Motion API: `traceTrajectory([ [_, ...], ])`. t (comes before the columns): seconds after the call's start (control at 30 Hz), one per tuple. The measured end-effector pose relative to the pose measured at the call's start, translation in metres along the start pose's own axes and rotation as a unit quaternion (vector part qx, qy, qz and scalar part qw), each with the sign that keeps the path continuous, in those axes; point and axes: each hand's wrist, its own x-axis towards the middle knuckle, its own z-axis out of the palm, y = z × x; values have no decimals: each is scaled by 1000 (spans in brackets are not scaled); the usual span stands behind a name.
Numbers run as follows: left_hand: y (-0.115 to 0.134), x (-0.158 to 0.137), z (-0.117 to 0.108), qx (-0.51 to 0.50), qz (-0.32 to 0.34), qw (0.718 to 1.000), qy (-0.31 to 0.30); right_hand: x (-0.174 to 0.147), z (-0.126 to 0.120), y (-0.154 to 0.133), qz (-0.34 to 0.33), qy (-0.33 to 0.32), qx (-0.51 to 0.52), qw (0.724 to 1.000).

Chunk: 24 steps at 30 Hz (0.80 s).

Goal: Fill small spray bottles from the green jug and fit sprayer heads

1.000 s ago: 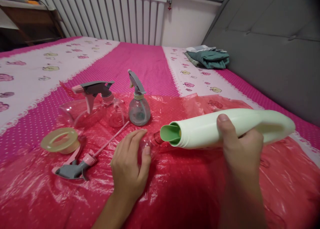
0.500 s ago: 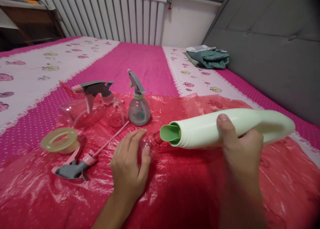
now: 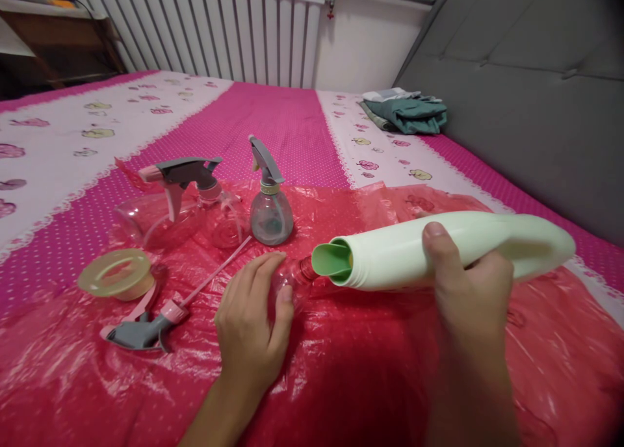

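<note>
My left hand [image 3: 256, 314] is wrapped round a clear bottle [image 3: 295, 279], tilted with its neck to the right; my fingers cover part of it. My right hand [image 3: 470, 284] grips a pale green detergent jug [image 3: 390, 255], which lies almost level. Its green pour spout [image 3: 331, 260] is at the clear bottle's mouth; I cannot tell whether they touch. Left of my left hand lie a loose grey and pink spray head [image 3: 139, 333] with a thin pink tube and a yellowish funnel [image 3: 117, 275]. Beyond stands a small round spray bottle [image 3: 272, 213].
A larger spray bottle with a grey and pink trigger head [image 3: 188, 173] lies at the left back. Red plastic sheeting [image 3: 341, 382] covers the near part of the bed. Folded clothes [image 3: 407, 112] rest by the grey headboard [image 3: 526, 76]. A radiator [image 3: 219, 31] lines the wall.
</note>
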Motion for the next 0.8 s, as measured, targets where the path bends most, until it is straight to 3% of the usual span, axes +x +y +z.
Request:
traceTrajectory([
  [0.8,-1,-2,1,-4,-1,1000,-4,1,0,0,0,5,-2,1000],
])
